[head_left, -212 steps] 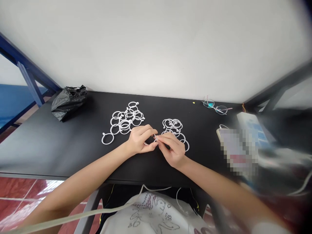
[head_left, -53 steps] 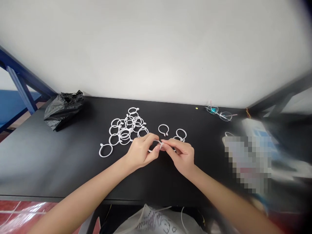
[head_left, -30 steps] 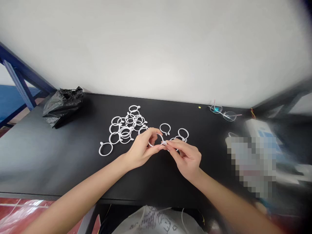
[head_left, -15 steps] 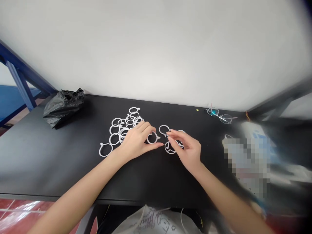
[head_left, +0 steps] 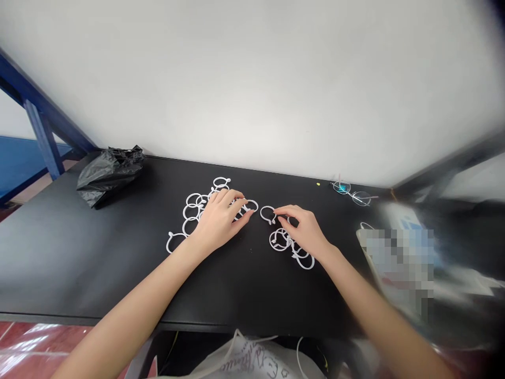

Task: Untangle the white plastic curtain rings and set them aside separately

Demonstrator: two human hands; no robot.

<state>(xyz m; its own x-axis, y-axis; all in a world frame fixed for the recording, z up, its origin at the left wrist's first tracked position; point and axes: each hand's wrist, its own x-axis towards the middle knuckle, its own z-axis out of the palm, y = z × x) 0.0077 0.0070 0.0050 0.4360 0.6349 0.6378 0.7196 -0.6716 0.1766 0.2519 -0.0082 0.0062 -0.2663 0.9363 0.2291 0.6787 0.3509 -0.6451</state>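
The left hand (head_left: 219,220) lies open and flat, palm down, its fingers spread over the near side of the pile of white rings (head_left: 196,210) and closed on nothing; the flat press looks like a way to pin the thin hoops against the black table (head_left: 98,247) so that they do not slide. Just past its fingertips, touching them or very nearly, a loose ring (head_left: 257,205) lies flat, apart from the pile. The right hand (head_left: 306,230) is half curled and also holds nothing: its forefinger reaches out to a second lone ring (head_left: 261,212), the tip resting at that ring's clasp, while the other fingers arch loosely above a small cluster of rings (head_left: 290,243) that lies under and just behind the palm. The two lone rings sit between the hands, near each other but not touching. Well off beyond the left wrist, by the wall, sits a crumpled black plastic bag (head_left: 108,171); far out past the right hand's knuckles, also by the wall, lie a pair of glasses (head_left: 351,192), clear of both hands' reach as they now rest
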